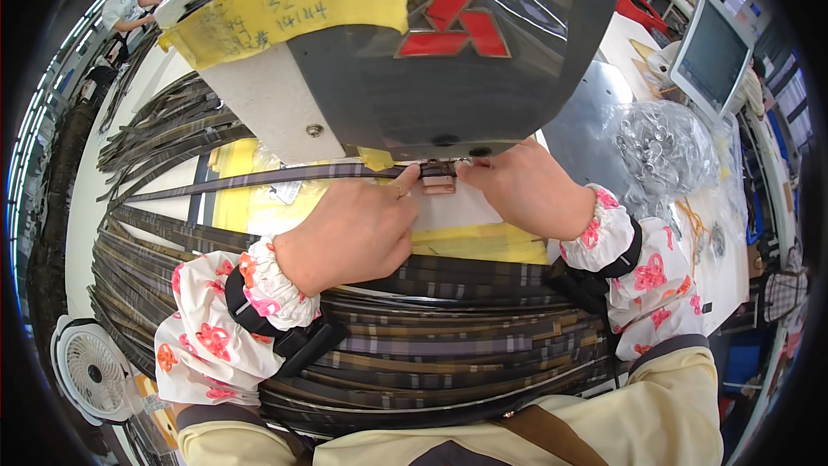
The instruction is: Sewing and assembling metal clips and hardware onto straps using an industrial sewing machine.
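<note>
At the near edge of the dark machine head [448,108], the left hand [358,229] and right hand [536,188] are placed. A strap [293,174] is touched by the left index fingertip, its end between both; whether either grasps it cannot be told.

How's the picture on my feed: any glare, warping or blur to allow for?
Head view throughout: ceiling lights bow along the left rim and the corners go black; highlights streak the clear film on the dark machine housing and speckle the plastic bag; the patterned strap looks fairly sharp; detail under the machine housing is too small to judge.
</note>
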Tool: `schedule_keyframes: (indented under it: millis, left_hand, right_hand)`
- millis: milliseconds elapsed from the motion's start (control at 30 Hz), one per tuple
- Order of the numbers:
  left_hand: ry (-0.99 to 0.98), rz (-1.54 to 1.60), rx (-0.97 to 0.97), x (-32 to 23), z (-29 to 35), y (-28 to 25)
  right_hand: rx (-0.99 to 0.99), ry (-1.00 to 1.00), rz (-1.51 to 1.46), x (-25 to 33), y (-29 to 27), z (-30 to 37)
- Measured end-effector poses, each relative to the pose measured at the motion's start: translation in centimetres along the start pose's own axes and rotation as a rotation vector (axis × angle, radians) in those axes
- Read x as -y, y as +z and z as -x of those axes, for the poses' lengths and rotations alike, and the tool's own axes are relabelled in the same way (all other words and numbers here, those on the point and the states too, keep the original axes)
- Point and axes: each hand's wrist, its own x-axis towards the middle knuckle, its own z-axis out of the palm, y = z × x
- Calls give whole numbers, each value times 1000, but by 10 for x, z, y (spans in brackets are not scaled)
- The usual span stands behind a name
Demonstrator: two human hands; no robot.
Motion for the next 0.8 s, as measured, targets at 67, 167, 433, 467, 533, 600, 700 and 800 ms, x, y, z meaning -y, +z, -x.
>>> schedule_keyframes:
  millis: [67,167,433,467,533,600,700,800]
  left_hand:
    - [10,19,-14,0,0,0]
    - [-21,0,32,1,1,6]
    - [-50,-16,-113,7,0,32]
    - [-48,-47,-21,9,-3,32]
    - [-168,-52,-136,5,0,35]
    - [-151,-28,-103,0,-4,38]
    - [-186,-48,-84,-6,-10,46]
    - [-280,-54,-75,-8,-17,56]
  right_hand:
    - [0,14,-21,0,1,2]
    - [-2,17,-72,-2,-1,5]
    - [-7,8,-213,1,-9,-7]
    - [-15,17,-201,1,-9,-8]
    - [7,28,-202,4,-6,-9]
    - [50,89,-212,3,-5,-6]
    - [1,25,-209,-4,0,-1]
    - [18,23,-282,-14,8,4]
